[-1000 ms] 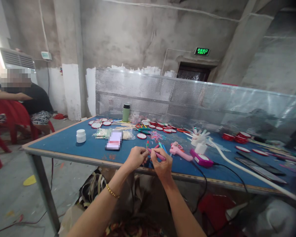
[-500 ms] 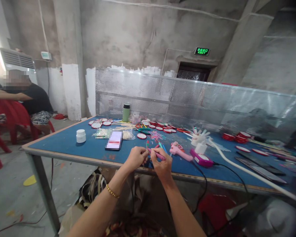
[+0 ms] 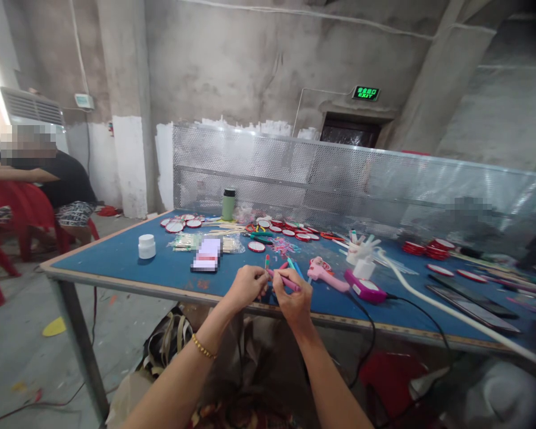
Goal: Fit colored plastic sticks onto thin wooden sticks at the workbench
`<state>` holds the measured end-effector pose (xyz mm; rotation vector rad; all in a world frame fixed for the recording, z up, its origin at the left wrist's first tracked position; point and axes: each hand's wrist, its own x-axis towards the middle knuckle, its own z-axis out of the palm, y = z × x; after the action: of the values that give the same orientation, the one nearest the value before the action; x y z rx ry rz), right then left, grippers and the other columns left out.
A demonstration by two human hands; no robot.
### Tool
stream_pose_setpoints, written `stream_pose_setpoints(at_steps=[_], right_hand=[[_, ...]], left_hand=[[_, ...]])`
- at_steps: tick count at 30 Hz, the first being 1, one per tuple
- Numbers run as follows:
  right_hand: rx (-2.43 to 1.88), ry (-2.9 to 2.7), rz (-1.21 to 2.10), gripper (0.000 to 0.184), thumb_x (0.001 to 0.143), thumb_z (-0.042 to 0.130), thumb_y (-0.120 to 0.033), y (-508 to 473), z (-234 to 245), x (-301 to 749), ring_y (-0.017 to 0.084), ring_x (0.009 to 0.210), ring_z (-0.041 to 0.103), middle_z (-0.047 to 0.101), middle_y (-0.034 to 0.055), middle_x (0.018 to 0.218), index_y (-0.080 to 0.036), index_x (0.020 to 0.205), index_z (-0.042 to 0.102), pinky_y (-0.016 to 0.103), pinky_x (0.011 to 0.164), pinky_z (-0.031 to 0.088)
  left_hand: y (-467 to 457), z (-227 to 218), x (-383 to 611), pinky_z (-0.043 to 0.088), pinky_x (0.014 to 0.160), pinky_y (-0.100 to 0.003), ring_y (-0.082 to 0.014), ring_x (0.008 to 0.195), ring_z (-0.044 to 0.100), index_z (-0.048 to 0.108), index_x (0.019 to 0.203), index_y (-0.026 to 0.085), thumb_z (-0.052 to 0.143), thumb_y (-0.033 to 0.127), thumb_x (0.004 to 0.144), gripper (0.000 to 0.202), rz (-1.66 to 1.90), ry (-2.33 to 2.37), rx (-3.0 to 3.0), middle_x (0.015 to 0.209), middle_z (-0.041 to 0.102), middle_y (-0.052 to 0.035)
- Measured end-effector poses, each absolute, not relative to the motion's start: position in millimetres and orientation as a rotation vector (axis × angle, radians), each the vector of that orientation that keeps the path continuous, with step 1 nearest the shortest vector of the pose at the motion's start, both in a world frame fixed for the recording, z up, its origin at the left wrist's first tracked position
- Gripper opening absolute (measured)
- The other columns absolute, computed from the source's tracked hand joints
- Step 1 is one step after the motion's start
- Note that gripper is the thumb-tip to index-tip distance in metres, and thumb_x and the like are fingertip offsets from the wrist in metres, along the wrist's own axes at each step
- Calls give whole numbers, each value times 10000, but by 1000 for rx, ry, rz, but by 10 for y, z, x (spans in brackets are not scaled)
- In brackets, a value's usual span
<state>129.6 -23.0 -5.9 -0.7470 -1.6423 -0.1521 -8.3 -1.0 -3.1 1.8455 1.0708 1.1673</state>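
Observation:
My left hand (image 3: pixel 247 285) and my right hand (image 3: pixel 293 298) meet at the near edge of the blue table (image 3: pixel 116 259). Both are closed in a pinch on a thin pink stick (image 3: pixel 284 280) that runs between them, pointing up to the left. A few more coloured sticks (image 3: pixel 291 264) lie on the table just beyond my fingers. A pink glue gun (image 3: pixel 325 275) lies a little to the right of my right hand.
A white jar (image 3: pixel 146 245), a phone (image 3: pixel 208 254), a green bottle (image 3: pixel 227 204), red-rimmed round discs (image 3: pixel 178 224), scissors and a pink-white device (image 3: pixel 366 287) with a black cord sit on the table. A perforated metal screen (image 3: pixel 339 179) backs it. A person sits far left on red chairs.

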Motion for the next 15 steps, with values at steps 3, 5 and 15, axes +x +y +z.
stream_pose_setpoints(at_steps=[3,5,15], right_hand=[[-746,-1653,-175,179,917,532,-214,-224,-61,1292,127,600,596,640,-12,679,-196,766,626,246,606,482],[-757,-1640,-205,176,915,534,-217,-216,-70,1292,133,607,607,651,-7,685,-199,766,625,248,602,486],[-749,-1652,-180,178,921,528,-224,-223,-70,1292,135,615,613,654,-2,686,-201,773,625,249,619,498]], left_hand=[[-17,-27,-84,410,476,-191,-95,451,503,569,601,149,449,334,836,323,1163,1072,1839,510,556,5],[-22,-26,-84,413,476,-190,-94,454,504,563,595,149,448,358,845,345,1161,1067,1837,513,556,4],[-17,-23,-84,411,484,-190,-93,456,507,560,594,153,463,341,833,320,1153,1096,1830,509,561,7]])
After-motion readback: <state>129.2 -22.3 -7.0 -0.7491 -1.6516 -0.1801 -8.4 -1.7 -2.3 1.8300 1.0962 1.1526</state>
